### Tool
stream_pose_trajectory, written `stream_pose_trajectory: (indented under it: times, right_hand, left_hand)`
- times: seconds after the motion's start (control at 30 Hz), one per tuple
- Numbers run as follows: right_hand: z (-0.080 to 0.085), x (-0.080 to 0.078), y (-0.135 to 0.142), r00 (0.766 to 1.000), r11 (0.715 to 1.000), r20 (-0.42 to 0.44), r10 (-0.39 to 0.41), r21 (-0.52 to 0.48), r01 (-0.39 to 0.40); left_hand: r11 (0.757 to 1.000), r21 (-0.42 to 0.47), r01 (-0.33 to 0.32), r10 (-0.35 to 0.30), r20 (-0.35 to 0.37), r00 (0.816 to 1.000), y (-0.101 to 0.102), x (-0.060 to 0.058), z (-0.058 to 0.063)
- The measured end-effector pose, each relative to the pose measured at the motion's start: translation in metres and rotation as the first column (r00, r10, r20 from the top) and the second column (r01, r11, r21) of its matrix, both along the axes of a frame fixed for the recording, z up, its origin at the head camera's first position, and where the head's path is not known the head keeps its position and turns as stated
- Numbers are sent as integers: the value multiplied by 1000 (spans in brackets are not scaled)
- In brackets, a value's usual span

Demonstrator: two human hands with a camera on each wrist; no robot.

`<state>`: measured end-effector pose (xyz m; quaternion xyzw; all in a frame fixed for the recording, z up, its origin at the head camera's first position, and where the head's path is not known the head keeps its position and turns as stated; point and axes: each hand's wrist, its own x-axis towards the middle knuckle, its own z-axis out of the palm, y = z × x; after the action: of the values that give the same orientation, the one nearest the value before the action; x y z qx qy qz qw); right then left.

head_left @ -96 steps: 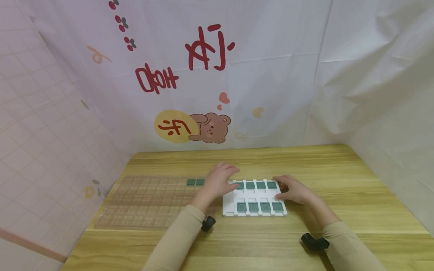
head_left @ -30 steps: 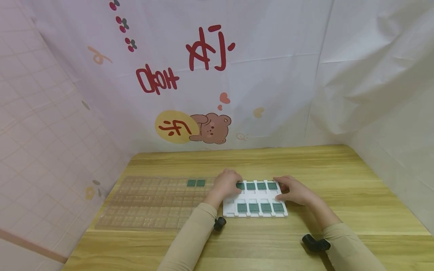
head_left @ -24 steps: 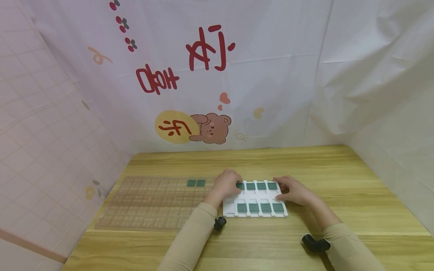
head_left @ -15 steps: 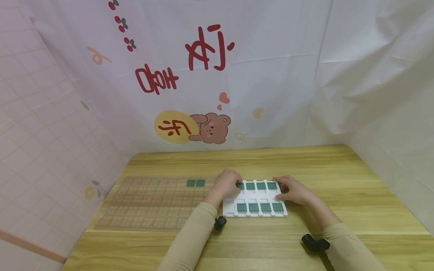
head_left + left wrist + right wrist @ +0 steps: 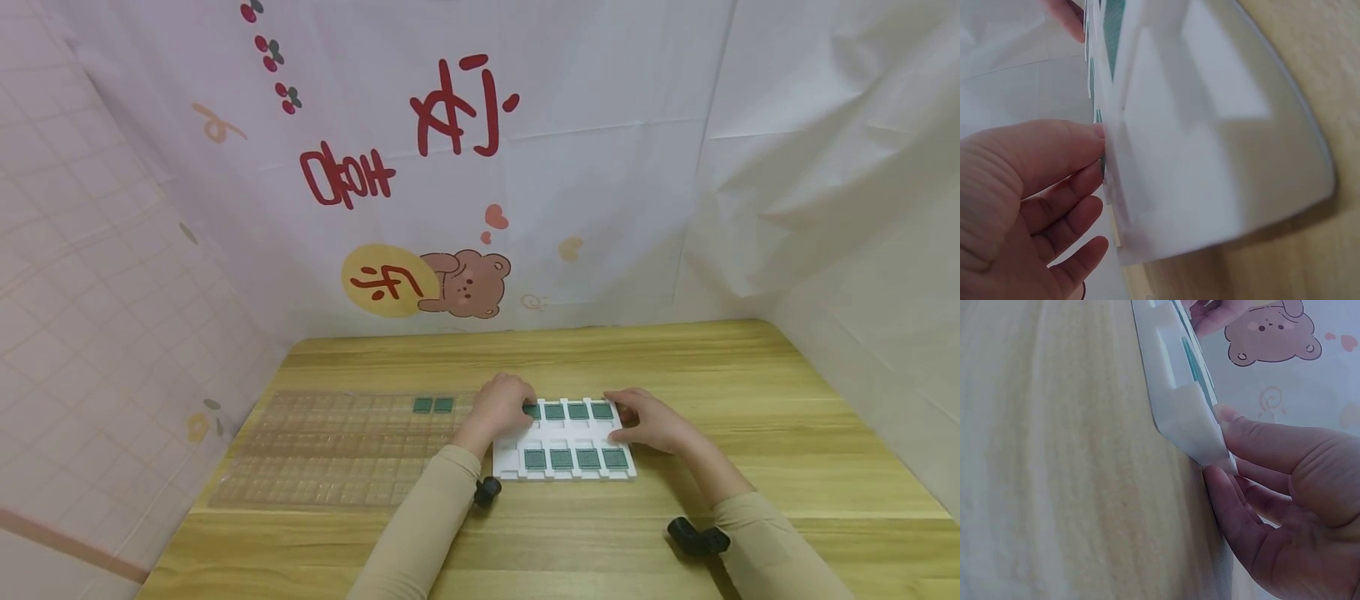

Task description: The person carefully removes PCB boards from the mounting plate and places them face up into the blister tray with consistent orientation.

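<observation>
A white tray (image 5: 507,457) lies on the table with green square chips (image 5: 561,459) in two rows of pockets. My left hand (image 5: 502,410) is at the back row's left end, thumb and fingertips pinching the edge of a green chip (image 5: 532,412) there; the hand hides part of it. In the left wrist view, the left thumb (image 5: 1094,134) presses at the tray's edge, green showing beside its tip. My right hand (image 5: 654,422) grips the tray's right end. The right wrist view shows its thumb (image 5: 1254,437) on top and a finger (image 5: 1222,494) against the side.
To the left lies a wide clear plastic tray (image 5: 322,454) with many small compartments. Two green chips (image 5: 433,406) sit near its back edge. Black wrist mounts (image 5: 699,537) jut from both sleeves. Patterned cloth (image 5: 600,183) walls in the wooden table (image 5: 570,542).
Since the oldest frame, my left hand has moved right from over the tray's left edge, and its spread fingers have closed at the chip. In the last second both hands stay still.
</observation>
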<state>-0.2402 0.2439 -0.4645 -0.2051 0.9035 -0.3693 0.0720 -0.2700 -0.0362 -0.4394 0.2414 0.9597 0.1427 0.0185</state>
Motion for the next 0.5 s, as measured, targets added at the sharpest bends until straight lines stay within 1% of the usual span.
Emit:
stream_pose_trajectory:
  times: [0.33,0.5]
  right_hand:
    - [-3,-2,2,1000,1000,-4,-7,12,7]
    - [-3,-2,2,1000,1000,-9,-3,19,3]
  left_hand:
    - [1000,7,-1,0,36,999,0,-1,1]
    - [1000,20,2,-2,27,1000,-1,-3,-2]
